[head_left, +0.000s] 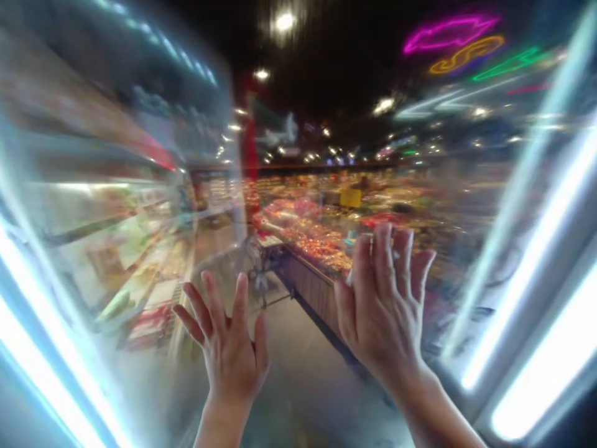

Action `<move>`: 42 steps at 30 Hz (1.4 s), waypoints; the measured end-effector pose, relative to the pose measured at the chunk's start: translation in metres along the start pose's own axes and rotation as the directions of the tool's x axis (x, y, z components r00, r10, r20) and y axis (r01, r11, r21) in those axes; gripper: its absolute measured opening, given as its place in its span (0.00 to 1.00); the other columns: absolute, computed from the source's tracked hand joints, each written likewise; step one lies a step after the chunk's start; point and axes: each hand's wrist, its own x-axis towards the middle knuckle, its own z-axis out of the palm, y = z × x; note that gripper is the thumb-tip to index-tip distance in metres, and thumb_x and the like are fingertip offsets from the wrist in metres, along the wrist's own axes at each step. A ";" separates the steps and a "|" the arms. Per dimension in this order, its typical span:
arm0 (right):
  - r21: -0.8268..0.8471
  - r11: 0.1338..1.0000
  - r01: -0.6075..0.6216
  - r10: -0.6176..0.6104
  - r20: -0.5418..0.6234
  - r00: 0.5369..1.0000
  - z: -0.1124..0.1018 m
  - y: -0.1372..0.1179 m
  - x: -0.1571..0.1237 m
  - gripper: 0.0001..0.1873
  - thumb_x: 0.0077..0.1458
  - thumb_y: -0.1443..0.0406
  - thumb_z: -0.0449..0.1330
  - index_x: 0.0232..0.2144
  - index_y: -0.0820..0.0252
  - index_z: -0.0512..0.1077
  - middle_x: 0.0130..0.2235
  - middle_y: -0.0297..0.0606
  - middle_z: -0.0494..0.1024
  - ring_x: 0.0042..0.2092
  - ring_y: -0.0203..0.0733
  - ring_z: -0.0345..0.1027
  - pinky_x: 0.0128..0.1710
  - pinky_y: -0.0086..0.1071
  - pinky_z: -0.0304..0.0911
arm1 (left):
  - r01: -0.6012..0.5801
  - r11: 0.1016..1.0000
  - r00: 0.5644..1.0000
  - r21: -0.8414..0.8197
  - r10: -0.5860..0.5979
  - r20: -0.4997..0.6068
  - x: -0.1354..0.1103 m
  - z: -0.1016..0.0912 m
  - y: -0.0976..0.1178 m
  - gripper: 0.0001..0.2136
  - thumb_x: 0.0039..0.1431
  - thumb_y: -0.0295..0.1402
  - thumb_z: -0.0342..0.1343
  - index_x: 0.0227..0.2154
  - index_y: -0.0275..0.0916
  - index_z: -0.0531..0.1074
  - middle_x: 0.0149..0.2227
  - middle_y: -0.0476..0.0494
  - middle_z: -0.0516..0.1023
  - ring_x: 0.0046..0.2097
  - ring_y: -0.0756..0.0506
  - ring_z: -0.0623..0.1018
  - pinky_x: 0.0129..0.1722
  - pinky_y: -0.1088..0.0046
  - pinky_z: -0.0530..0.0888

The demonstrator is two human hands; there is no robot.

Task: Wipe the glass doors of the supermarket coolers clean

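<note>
My left hand (228, 342) is raised in front of me, back toward the camera, fingers spread and empty. My right hand (385, 298) is raised a little higher to its right, fingers stretched upward and close together, also empty. Both seem to be held against or near a glass pane (303, 249) with reflections on it; whether they touch it I cannot tell. The whole picture is smeared by motion.
Beyond lies a shop aisle. Lit chilled shelves (125, 249) run along the left and a long display of red goods (317, 239) runs down the middle. Bright light strips (536, 280) frame the right edge and others (41, 361) the left. Neon signs (457, 40) glow overhead.
</note>
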 end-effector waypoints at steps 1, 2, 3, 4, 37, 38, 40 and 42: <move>0.026 1.000 -0.018 0.018 0.008 1.000 0.000 -0.002 0.004 0.45 0.68 0.65 0.53 0.76 0.58 0.32 0.76 0.44 0.33 0.76 0.64 0.26 0.70 0.73 0.33 | 0.019 1.000 1.000 0.020 -0.019 -0.002 -0.004 -0.001 -0.003 0.40 0.68 0.31 0.53 0.75 0.54 0.38 0.78 0.46 0.26 0.77 0.31 0.29 0.72 0.32 0.35; 0.049 0.998 -0.035 0.035 0.014 0.999 0.001 -0.004 0.005 0.45 0.68 0.64 0.53 0.76 0.56 0.32 0.76 0.44 0.33 0.75 0.67 0.27 0.69 0.75 0.32 | 0.035 0.999 0.999 0.037 -0.035 -0.001 -0.008 -0.002 -0.007 0.40 0.68 0.31 0.53 0.75 0.54 0.38 0.78 0.46 0.25 0.77 0.31 0.28 0.72 0.33 0.34; 0.065 0.997 -0.047 0.045 0.022 0.999 0.003 -0.008 0.003 0.45 0.68 0.64 0.53 0.76 0.55 0.32 0.77 0.44 0.33 0.75 0.69 0.27 0.68 0.77 0.32 | 0.044 0.998 0.999 0.050 -0.045 0.004 -0.012 -0.004 -0.011 0.40 0.67 0.31 0.53 0.75 0.53 0.38 0.78 0.45 0.24 0.76 0.31 0.28 0.72 0.34 0.34; 0.073 0.996 -0.047 0.045 0.030 0.999 0.005 -0.013 -0.003 0.45 0.68 0.64 0.54 0.76 0.54 0.32 0.77 0.44 0.33 0.75 0.70 0.27 0.68 0.78 0.32 | 0.051 0.997 0.999 0.061 -0.052 0.011 -0.015 -0.005 -0.015 0.40 0.67 0.31 0.53 0.75 0.52 0.38 0.78 0.45 0.24 0.76 0.31 0.28 0.72 0.34 0.34; 0.061 0.987 0.145 -0.150 0.071 0.986 0.098 -0.231 0.043 0.43 0.70 0.61 0.52 0.75 0.65 0.33 0.76 0.43 0.45 0.77 0.44 0.21 0.76 0.57 0.30 | 0.054 0.995 0.998 -0.087 -0.051 0.041 0.000 -0.037 -0.187 0.35 0.70 0.31 0.48 0.74 0.56 0.39 0.78 0.46 0.26 0.77 0.35 0.28 0.72 0.34 0.33; 0.070 0.982 0.173 -0.178 0.080 0.981 0.099 -0.235 0.042 0.43 0.70 0.62 0.53 0.75 0.65 0.34 0.75 0.42 0.46 0.77 0.43 0.20 0.76 0.56 0.32 | 0.047 0.995 0.998 -0.085 -0.044 0.038 0.001 -0.037 -0.194 0.35 0.71 0.31 0.48 0.74 0.56 0.39 0.78 0.46 0.26 0.77 0.35 0.28 0.72 0.34 0.32; 0.088 0.973 0.215 -0.224 0.099 0.970 0.101 -0.240 0.044 0.42 0.69 0.63 0.53 0.75 0.64 0.34 0.75 0.41 0.49 0.77 0.41 0.22 0.76 0.55 0.36 | 0.019 0.997 0.999 -0.079 -0.017 0.035 0.004 -0.037 -0.207 0.35 0.70 0.32 0.49 0.74 0.56 0.40 0.78 0.47 0.27 0.77 0.35 0.28 0.72 0.35 0.31; 0.103 0.971 0.217 -0.228 0.115 0.967 0.102 -0.242 0.048 0.43 0.70 0.62 0.53 0.75 0.64 0.32 0.75 0.42 0.48 0.77 0.43 0.25 0.76 0.55 0.39 | -0.005 0.997 0.999 -0.073 0.008 0.040 0.008 -0.037 -0.216 0.35 0.70 0.34 0.50 0.74 0.56 0.40 0.78 0.48 0.26 0.76 0.35 0.27 0.72 0.35 0.29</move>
